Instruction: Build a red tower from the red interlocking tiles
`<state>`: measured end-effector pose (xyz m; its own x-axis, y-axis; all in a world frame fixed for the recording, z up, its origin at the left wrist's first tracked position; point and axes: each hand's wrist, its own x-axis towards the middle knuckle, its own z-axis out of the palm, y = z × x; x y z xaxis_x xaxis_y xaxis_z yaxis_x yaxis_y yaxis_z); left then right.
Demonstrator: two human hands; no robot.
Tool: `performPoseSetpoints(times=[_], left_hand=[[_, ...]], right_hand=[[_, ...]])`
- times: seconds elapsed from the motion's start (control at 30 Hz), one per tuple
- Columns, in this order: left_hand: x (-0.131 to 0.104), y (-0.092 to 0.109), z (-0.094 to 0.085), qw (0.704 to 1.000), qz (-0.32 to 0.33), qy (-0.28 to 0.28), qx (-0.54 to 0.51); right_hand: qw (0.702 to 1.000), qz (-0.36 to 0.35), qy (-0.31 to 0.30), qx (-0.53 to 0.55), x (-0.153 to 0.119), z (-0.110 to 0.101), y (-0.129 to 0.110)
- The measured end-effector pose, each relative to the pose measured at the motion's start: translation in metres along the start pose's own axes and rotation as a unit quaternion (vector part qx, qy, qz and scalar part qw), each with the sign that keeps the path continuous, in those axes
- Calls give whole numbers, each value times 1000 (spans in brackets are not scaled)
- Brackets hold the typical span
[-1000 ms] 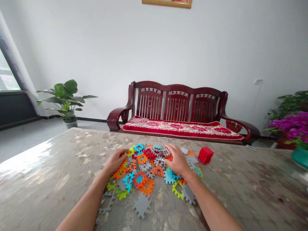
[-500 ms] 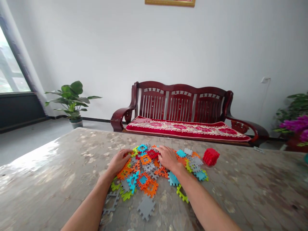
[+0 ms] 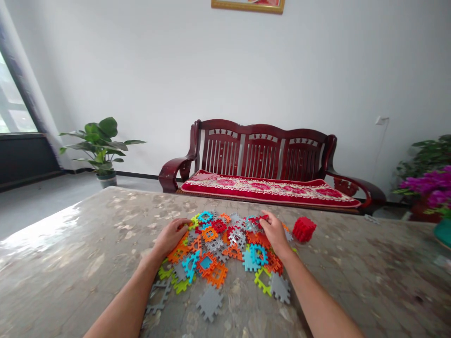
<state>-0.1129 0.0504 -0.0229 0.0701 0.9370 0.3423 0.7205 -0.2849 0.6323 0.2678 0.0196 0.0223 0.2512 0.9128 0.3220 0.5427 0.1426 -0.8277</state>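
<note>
Many flat, notched plastic pieces in orange, blue, green, gray and red lie in a loose pile (image 3: 214, 246) on the table. My left hand (image 3: 173, 236) rests at the pile's left edge, its fingers curled near orange and green pieces; what they hold, if anything, is hidden. At the right back of the pile, my right hand (image 3: 274, 231) has its thumb and fingers closed on a red piece (image 3: 261, 218). A red cube (image 3: 304, 229) built of similar pieces stands just right of that hand. One gray square piece (image 3: 210, 303) lies in front of the pile.
The table (image 3: 352, 263) has a patterned gray-brown cover. Behind it stands a dark red wooden bench (image 3: 261, 155) with a red floral cushion (image 3: 271, 188). A potted plant (image 3: 105, 150) is at the left, purple flowers (image 3: 431, 185) at the right.
My right hand has moved right, from the pile's middle toward the red cube, and now has a red piece. The view has shifted slightly. My left hand stays at the left edge.
</note>
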Motion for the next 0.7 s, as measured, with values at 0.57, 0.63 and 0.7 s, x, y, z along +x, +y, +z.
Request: performPoseSetpoints(times=[0.57, 0.63, 0.7], left_hand=[[1, -4, 2, 1000, -8, -1, 6], [1, -5, 2, 1000, -8, 0, 3], [1, -7, 3, 1000, -5, 3, 0]], right_hand=[[895, -204, -213, -335, -38, 46, -70], [882, -205, -235, -353, -37, 51, -73], [881, -207, -241, -351, -35, 53, -72]])
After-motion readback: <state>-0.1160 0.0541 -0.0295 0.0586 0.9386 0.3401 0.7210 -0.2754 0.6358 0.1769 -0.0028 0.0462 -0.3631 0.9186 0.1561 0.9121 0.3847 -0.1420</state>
